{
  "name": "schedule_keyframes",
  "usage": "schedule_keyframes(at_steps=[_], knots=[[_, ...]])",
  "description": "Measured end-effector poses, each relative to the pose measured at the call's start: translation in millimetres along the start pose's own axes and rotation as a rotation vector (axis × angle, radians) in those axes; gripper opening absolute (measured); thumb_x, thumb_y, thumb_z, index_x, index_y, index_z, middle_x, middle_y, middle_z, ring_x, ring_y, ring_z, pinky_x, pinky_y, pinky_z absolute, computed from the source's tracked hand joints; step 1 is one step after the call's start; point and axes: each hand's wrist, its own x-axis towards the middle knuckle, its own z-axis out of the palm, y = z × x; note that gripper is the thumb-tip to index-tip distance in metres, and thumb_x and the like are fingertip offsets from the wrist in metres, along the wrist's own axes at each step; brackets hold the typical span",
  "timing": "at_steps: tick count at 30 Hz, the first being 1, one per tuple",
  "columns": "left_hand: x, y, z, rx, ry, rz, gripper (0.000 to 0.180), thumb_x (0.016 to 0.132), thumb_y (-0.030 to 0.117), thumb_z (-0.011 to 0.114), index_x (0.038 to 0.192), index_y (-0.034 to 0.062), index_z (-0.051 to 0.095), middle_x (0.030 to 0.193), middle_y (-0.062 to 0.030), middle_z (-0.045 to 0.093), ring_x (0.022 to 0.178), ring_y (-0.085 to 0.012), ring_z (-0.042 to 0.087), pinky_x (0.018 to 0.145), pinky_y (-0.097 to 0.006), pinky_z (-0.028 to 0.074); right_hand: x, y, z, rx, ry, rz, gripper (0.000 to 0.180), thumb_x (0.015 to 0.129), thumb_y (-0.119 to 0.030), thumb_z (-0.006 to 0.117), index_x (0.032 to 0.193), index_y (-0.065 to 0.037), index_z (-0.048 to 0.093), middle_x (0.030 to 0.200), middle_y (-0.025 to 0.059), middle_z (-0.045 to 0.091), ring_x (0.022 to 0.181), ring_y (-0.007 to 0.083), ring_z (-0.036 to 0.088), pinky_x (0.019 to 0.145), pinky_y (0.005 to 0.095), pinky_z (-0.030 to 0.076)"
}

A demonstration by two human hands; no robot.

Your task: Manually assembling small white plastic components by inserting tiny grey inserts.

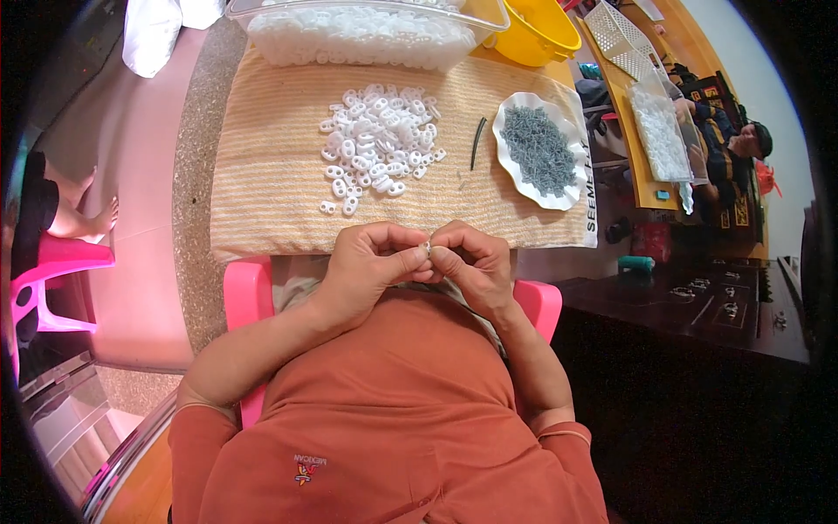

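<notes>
Close to my body, at the front edge of the cloth-covered table, my left hand [371, 262] and my right hand [476, 262] meet fingertip to fingertip. Both are closed in a pinch around a small whitish piece [427, 248], mostly hidden by thumbs and fingers. Beyond them lies a loose pile of white oval plastic pieces [375, 144], each with two holes. To the right, a white plate with a wavy rim [504, 157] holds a heap of tiny grey parts [537, 148]. A thin dark curved strip [477, 144] rests between pile and plate.
A clear plastic bin [491, 16] full of white pieces stands at the table's far edge, beside a yellow basin [543, 35]. A striped towel [262, 166] covers the table. Pink stool [61, 258] at left; another person sits at a wooden table [644, 179] at right.
</notes>
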Motion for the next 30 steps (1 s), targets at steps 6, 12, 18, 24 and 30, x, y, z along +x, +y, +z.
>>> schedule_keyframes(at_steps=[6, 12, 18, 24, 30], knots=[[-3, 2, 6, 0.074, -0.001, 0.082, 0.017, 0.088, 0.001, 0.061, 0.102, -0.0086, 0.060, 0.092, -0.0143, 0.067, 0.080, -0.0176, 0.067, 0.072, -0.027, 0.057, -1, -2, 3, -0.013, 0.011, -0.014, 0.009, 0.091, -0.002, 0.058, 0.094, 0.006, 0.061, 0.090, 0.0083, 0.060, 0.070, 0.0100, 0.059, 0.062, 0.0211, 0.050], [0, 2, 4, 0.019, -0.016, 0.075, 0.016, 0.089, 0.002, 0.061, 0.102, -0.0074, 0.060, 0.091, -0.0123, 0.066, 0.079, -0.0158, 0.066, 0.073, -0.026, 0.056, 1, -9, 6, 0.102, 0.038, 0.083, 0.012, 0.092, -0.007, 0.058, 0.094, 0.004, 0.062, 0.087, 0.0058, 0.062, 0.073, 0.0093, 0.060, 0.065, 0.0212, 0.050], [1, 4, 2, -0.027, -0.017, 0.015, 0.018, 0.088, 0.003, 0.062, 0.104, -0.0053, 0.060, 0.092, -0.0103, 0.065, 0.081, -0.0146, 0.065, 0.075, -0.025, 0.056, 1, -10, 5, 0.100, 0.058, 0.114, 0.013, 0.093, -0.009, 0.057, 0.093, 0.003, 0.063, 0.082, 0.0026, 0.063, 0.072, 0.0071, 0.057, 0.067, 0.0212, 0.048], [4, 1, -1, -0.062, 0.003, -0.009, 0.020, 0.087, 0.002, 0.063, 0.106, -0.0033, 0.060, 0.094, -0.0107, 0.066, 0.082, -0.0158, 0.066, 0.076, -0.027, 0.058, 2, -4, -1, 0.108, 0.049, 0.090, 0.014, 0.093, -0.010, 0.058, 0.096, 0.004, 0.062, 0.087, 0.0057, 0.062, 0.071, 0.0094, 0.059, 0.064, 0.0220, 0.050], [5, 1, -2, -0.079, 0.005, -0.025, 0.019, 0.087, 0.002, 0.063, 0.105, -0.0031, 0.059, 0.095, -0.0108, 0.066, 0.083, -0.0158, 0.066, 0.076, -0.028, 0.058, 1, -5, 0, 0.129, 0.054, 0.095, 0.016, 0.093, -0.011, 0.059, 0.097, 0.004, 0.061, 0.088, 0.0074, 0.063, 0.069, 0.0108, 0.061, 0.062, 0.0225, 0.051]])
